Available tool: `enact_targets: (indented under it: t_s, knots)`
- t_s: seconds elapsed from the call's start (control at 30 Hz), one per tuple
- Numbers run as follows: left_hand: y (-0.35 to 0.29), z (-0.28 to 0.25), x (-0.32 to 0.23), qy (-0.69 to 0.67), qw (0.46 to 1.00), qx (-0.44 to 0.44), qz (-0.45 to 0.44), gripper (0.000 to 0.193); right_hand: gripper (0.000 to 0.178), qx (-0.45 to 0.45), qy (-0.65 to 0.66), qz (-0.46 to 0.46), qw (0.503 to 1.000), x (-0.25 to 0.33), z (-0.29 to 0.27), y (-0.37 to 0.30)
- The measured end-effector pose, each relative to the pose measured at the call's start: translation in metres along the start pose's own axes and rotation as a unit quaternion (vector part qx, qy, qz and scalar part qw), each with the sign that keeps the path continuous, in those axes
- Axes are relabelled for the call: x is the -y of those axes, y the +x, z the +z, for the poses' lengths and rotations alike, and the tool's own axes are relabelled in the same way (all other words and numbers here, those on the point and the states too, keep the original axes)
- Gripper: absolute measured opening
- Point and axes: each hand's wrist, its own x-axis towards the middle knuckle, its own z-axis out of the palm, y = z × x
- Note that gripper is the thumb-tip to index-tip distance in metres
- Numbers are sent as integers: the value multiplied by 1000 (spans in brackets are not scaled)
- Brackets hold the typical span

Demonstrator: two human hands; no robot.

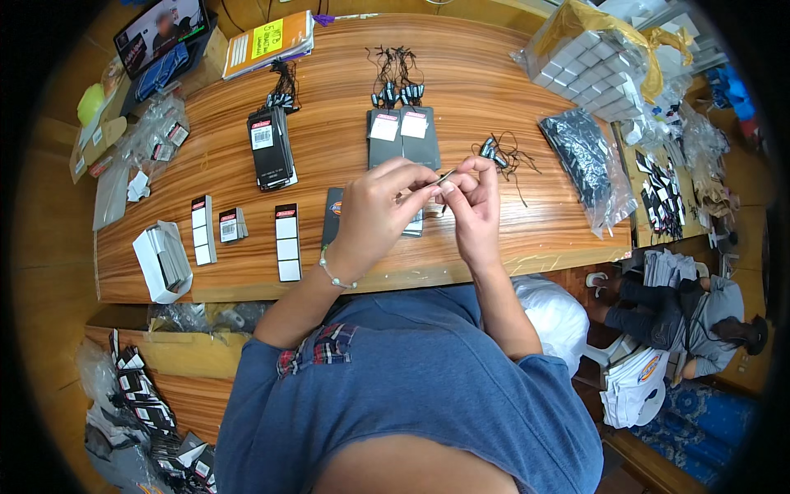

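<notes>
My left hand [374,206] and my right hand [471,206] meet above the front part of the table, fingertips pinched together. Between them is a small thin item [445,176], seen nearly edge-on; its kind is too small to tell. Just behind the hands lie two stacks of dark hang tags [384,148] with white stickers, partly covered by my fingers. Black tag strings [398,92] are bunched at the far end of these stacks. Loose black strings [504,155] lie right of my right hand. Under my left wrist a dark tag [332,216] shows in part.
Left are another tag stack [271,148], sticker strips [287,243] and a white box of tags [163,259]. A laptop [160,41] and folders [270,45] stand far left. Right lie a plastic bag of dark items [586,165] and a box of white packs [588,66]. A person [699,313] sits right.
</notes>
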Motion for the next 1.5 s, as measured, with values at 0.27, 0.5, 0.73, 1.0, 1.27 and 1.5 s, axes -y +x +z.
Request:
enact_targets:
  t_s: [0.27,0.5,0.73,1.0,1.27,1.5]
  knots:
    - [3,-3,6,126,974,-49,180,15,22,-21,88,69,993,8,8,3]
    - [11,-11,5,271,895,-42,351,15,14,-3,163,158,974,18,-2,2]
    - [12,-3,13,196,901,64,382,13,4,-108,41,83,990,12,-8,4]
    - [-18,-2,20,46,975,72,204,34,7,-2,194,-67,979,61,-13,17]
    - [-50,-117,52,263,960,51,-87,31,20,-15,32,-28,999,82,-8,-16]
    - [-63,-135,60,440,885,80,-126,47,14,-13,10,-39,999,84,-7,-14]
